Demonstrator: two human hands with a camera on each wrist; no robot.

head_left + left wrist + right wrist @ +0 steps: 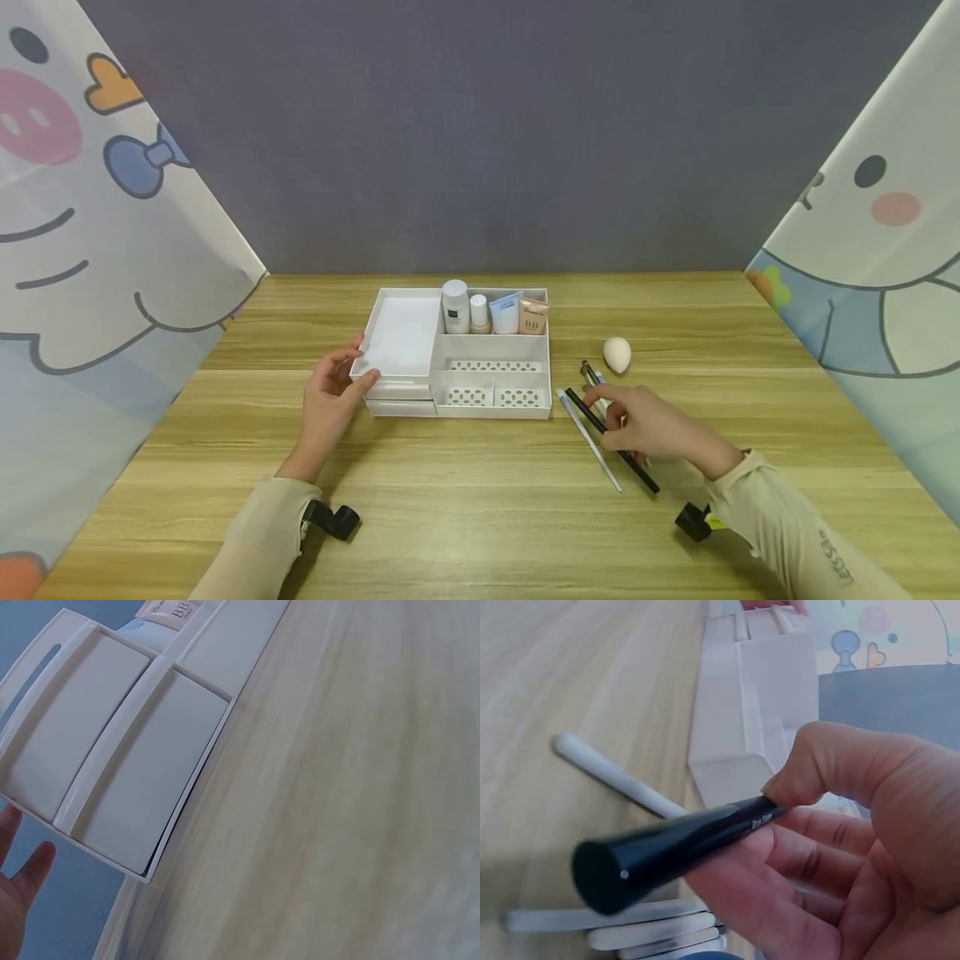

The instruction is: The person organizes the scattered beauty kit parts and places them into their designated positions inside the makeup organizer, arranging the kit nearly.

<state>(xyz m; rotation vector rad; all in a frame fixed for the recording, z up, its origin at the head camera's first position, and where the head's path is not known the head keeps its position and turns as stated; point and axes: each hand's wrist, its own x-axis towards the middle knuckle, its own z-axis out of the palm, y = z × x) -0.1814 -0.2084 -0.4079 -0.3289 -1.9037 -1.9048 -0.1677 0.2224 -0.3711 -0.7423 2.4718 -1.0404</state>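
Right wrist view, black stick (671,851), thin end pinched in right hand (847,847)

The wood-grain worktop (465,517) is kinda just backed by a dark greyish wall (480,133) and flanked by cartoon panels (885,287): pink snout (36,118) printed on the left, pink cheek (896,208) on the right.

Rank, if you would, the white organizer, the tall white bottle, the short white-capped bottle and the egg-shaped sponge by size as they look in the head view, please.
1. White organizer
2. Tall white bottle
3. Short white-capped bottle and egg-shaped sponge: too alike to rank.
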